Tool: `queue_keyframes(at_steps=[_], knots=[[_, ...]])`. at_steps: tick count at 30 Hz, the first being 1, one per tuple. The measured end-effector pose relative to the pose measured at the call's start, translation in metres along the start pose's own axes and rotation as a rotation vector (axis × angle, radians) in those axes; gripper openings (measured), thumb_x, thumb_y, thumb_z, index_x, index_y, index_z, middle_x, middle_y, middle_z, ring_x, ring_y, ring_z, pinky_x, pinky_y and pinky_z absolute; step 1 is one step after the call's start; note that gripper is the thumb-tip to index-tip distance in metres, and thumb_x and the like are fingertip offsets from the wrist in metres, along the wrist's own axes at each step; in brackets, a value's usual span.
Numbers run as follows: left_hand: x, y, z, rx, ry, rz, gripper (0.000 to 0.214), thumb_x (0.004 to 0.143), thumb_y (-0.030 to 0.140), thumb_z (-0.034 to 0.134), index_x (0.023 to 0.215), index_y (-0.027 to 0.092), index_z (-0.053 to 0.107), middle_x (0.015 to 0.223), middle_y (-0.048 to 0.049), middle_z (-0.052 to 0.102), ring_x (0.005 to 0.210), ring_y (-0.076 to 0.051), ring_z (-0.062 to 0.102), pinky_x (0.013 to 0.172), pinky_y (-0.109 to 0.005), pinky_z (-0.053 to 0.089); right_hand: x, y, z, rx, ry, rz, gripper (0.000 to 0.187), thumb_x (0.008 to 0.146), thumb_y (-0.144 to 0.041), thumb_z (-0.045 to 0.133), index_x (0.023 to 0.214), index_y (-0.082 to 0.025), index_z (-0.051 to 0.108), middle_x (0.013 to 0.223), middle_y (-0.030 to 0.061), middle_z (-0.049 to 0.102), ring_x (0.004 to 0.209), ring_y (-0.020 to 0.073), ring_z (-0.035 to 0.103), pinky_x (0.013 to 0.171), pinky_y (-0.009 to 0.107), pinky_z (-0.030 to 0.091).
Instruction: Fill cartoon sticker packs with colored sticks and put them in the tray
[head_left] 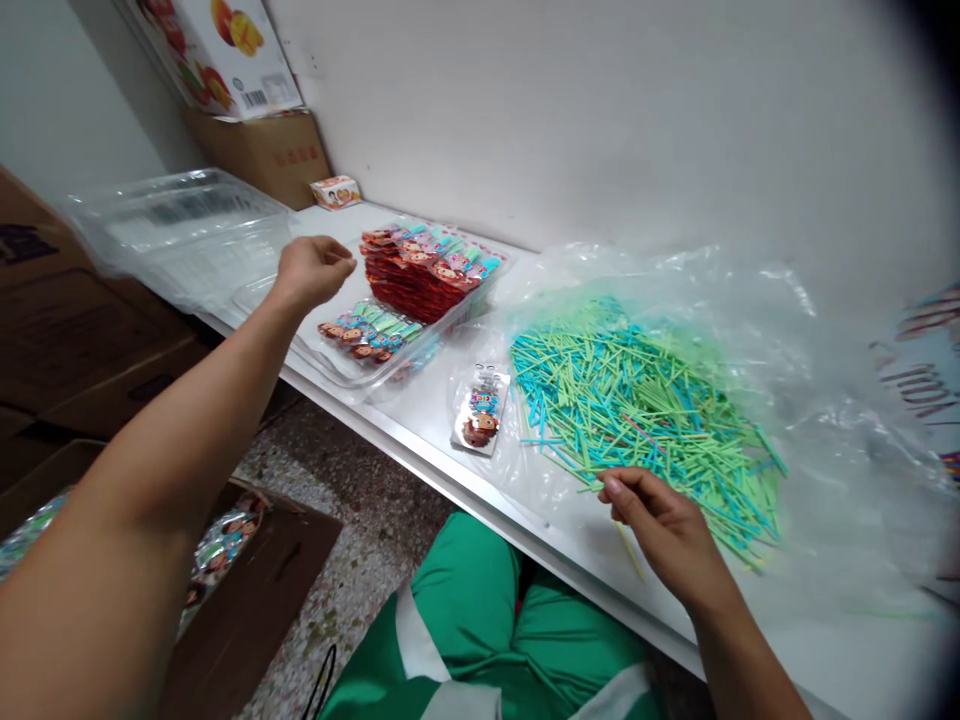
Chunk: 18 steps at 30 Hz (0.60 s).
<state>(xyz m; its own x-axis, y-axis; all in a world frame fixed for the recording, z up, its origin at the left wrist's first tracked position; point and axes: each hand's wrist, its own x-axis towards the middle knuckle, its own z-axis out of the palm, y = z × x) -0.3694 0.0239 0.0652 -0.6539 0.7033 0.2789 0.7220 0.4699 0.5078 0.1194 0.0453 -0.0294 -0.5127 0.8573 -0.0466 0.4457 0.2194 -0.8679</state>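
Note:
My left hand [313, 270] hovers over the left end of a clear plastic tray [349, 385], its fingers drawn together with nothing visible in them. In the tray stands a tall stack of red printed packets [420, 275], and several more packets [371, 333] with cartoon figures lie in front of it. My right hand [664, 525] is at the near edge of a heap of thin green and blue plastic straws [645, 400]. Thumb and forefinger pinch what looks like a green straw [589, 475]. One cartoon-printed packet [481, 410] rests on the table between tray and heap.
The straws lie on a crumpled clear plastic bag [817, 480]. Clear plastic trays [187, 225] are stacked at the table's left end, near cardboard boxes [262, 150] and a small carton [336, 192]. An open carton [262, 590] with packets stands on the floor at left.

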Motion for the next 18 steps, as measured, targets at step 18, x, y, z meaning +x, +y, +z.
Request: queue_keyframes(at_steps=[18], knots=[[0.072, -0.076, 0.086, 0.486, -0.620, -0.173, 0.043, 0.053, 0.030, 0.080, 0.044, 0.015, 0.041, 0.038, 0.0065, 0.025, 0.074, -0.015, 0.050, 0.074, -0.021, 0.034, 0.039, -0.002, -0.005, -0.080, -0.023, 0.089, 0.024, 0.085, -0.041, 0.050, 0.099, -0.024, 0.058, 0.082, 0.0029, 0.064, 0.071, 0.0164, 0.060, 0.064, 0.027, 0.050]])
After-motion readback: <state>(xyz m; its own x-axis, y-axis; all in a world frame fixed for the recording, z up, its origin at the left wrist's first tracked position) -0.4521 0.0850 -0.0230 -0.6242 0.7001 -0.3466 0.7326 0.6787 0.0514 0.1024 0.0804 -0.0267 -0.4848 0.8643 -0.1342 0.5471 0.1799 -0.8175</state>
